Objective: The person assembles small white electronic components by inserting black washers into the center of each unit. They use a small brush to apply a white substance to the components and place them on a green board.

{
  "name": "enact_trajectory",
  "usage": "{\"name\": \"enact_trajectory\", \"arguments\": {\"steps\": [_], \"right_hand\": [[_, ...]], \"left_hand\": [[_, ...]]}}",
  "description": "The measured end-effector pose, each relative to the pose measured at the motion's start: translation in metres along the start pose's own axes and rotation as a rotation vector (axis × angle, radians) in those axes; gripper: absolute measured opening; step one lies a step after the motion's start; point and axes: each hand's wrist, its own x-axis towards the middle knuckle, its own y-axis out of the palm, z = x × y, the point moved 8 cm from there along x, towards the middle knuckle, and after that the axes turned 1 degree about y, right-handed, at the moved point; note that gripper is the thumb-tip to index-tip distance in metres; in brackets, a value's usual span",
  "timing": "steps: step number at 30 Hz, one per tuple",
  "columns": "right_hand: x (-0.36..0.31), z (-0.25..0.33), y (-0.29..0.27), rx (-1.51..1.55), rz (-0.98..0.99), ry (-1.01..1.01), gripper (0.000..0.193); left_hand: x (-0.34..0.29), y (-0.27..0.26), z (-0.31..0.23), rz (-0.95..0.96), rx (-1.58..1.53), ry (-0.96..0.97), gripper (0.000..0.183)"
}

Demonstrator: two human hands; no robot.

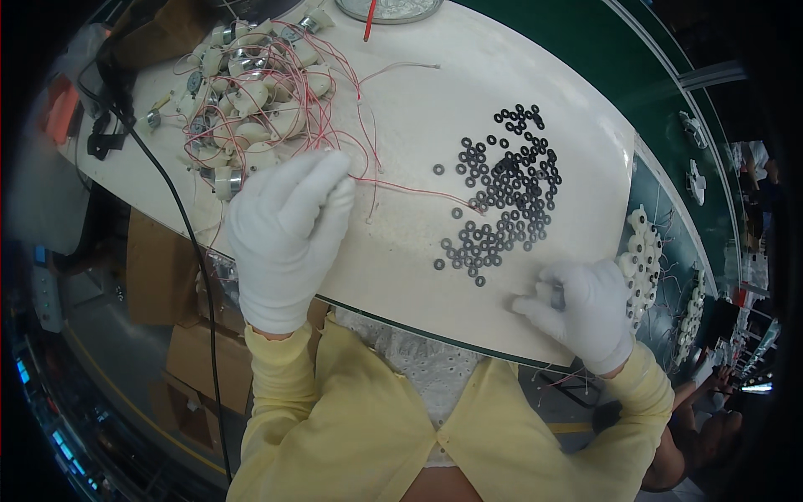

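My left hand (288,230), in a white glove, is raised at the near edge of a heap of small motors (249,99) with cream plastic housings and pink-red wires. Its fingers are pressed together and bent over; what they hold, if anything, is hidden. A thin pink wire (418,186) runs from beside this hand to the right across the white table (401,259). Many small black rings (510,180) lie scattered right of the middle. Just below them hovers my right hand (579,308), also gloved, with curved fingers apart and nothing visible between them.
A round metal tray (389,10) with a red stick-like tool (369,21) stands at the far edge. A black cable (188,226) hangs down on the left over cardboard boxes (205,364). Rows of cream parts (642,263) lie on a green surface at right, near another person's arm (682,448).
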Motion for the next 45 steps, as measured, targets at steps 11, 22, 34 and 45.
{"name": "enact_trajectory", "arguments": {"steps": [11, 22, 34, 45], "right_hand": [[-0.002, -0.021, 0.032, 0.845, 0.234, 0.405, 0.039], [0.008, -0.019, 0.039, 0.941, 0.307, 0.593, 0.033], [0.034, 0.035, 0.009, -0.071, 0.184, -0.117, 0.039], [0.038, 0.038, 0.012, -0.167, 0.242, -0.096, 0.037]], "left_hand": [[0.003, 0.006, 0.011, 0.161, 0.116, -0.191, 0.029], [-0.016, 0.002, 0.031, 0.013, -0.203, -0.288, 0.029], [-0.005, 0.009, 0.016, 0.165, -0.038, -0.098, 0.047], [-0.042, -0.042, 0.021, -0.223, -0.189, -0.064, 0.032]]}}
